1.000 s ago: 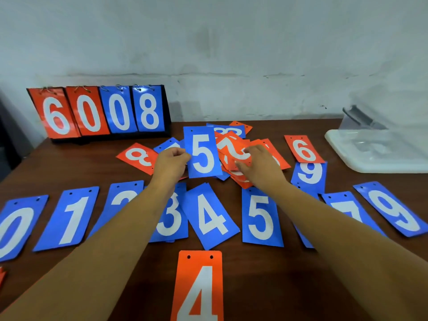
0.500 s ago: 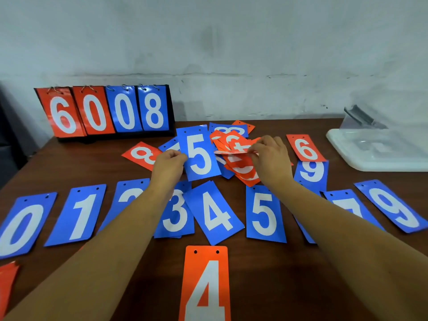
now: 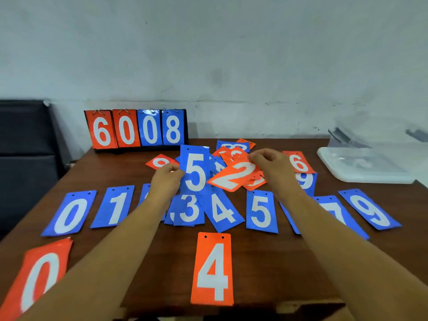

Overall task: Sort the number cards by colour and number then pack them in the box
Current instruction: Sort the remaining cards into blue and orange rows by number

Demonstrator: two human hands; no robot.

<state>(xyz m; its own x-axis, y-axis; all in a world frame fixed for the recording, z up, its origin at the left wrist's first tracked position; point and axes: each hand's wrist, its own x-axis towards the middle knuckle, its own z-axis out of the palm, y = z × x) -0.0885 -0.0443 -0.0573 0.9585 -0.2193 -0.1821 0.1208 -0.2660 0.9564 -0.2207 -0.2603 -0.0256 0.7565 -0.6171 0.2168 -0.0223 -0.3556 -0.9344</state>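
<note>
Left hand (image 3: 165, 179) pinches the blue 5 card (image 3: 195, 172): stack it squarely on the row's 5 (image 3: 261, 212). Right hand (image 3: 271, 165) pinches the orange 2 card (image 3: 234, 177) (goes before the orange 4 (image 3: 212, 269)).

**Cards spread over a wooden table**

The brown table (image 3: 266, 262) is carrying a row of blue cards (image 3: 261, 212), with an orange 4 (image 3: 213, 268) and an orange 0 (image 3: 39, 274) lying nearer its front edge. A mixed heap (image 3: 232, 146) is sitting behind the row, a scoreboard (image 3: 136, 129) is standing back left, and a white box (image 3: 361, 167) is resting far right.

A plain, sparsely furnished back room: scuffed, cracked whitewashed wall (image 3: 231, 54) at the far side, dark wooden table (image 3: 266, 262) strewn with number cards (image 3: 212, 269), black padded seat (image 3: 23, 135) far left.
</note>
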